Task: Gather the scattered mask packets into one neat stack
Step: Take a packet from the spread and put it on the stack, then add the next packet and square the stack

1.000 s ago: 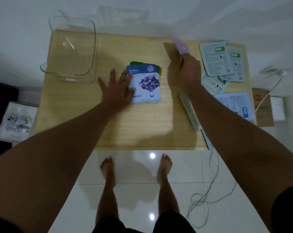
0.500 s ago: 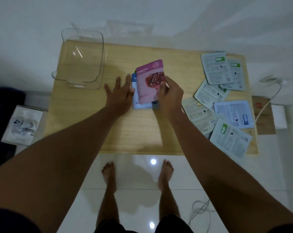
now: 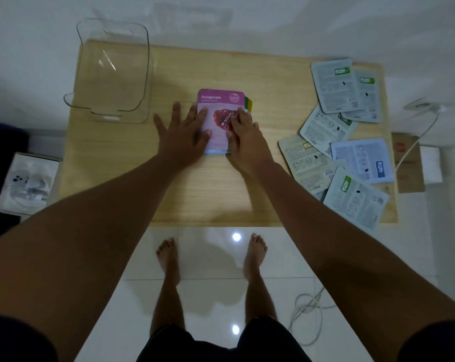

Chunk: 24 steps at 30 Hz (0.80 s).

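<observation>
A pink pomegranate mask packet lies on top of a small stack in the middle of the wooden table. Green and yellow edges of lower packets peek out at the stack's right side. My left hand lies flat with spread fingers against the stack's left edge. My right hand presses on its right edge, fingers on the pink packet. Several grey and pale blue packets lie scattered face down at the table's right side.
A clear plastic bin stands at the table's back left corner. A white box sits on the floor to the left, a cardboard box and white cable to the right. My bare feet stand below the table's front edge.
My right hand carried the pink packet from the right side over the blueberry packet and laid it flat on the stack. My left hand stayed by the stack's left edge.
</observation>
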{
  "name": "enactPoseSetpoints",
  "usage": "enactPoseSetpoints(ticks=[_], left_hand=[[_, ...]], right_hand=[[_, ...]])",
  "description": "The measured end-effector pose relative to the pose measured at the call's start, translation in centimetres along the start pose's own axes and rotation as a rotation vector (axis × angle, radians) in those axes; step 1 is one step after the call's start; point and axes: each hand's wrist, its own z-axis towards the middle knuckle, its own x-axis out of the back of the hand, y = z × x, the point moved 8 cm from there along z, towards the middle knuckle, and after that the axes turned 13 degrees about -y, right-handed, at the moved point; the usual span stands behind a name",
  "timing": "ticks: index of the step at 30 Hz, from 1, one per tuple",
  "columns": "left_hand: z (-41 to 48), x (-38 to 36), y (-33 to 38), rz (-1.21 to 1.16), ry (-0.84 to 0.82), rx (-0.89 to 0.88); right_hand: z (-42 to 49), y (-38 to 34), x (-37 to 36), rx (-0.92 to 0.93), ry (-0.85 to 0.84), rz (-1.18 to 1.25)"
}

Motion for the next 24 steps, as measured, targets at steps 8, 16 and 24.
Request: enactPoseSetpoints(ticks=[8, 16, 24], left_hand=[[0.0, 0.0, 0.6, -0.014, -0.036, -0.010], [-0.3, 0.2, 1.0, -0.022, -0.027, -0.007], [-0.4, 0.1, 0.9, -0.023, -0.027, -0.014]], right_hand=[[-4.9, 6.0, 4.2, -0.305, 0.065, -0.306], [-6.3, 7.5, 4.0, -0.329, 0.056, -0.197], [-8.5, 5.1, 8.5, -0.171, 0.405, 0.078]])
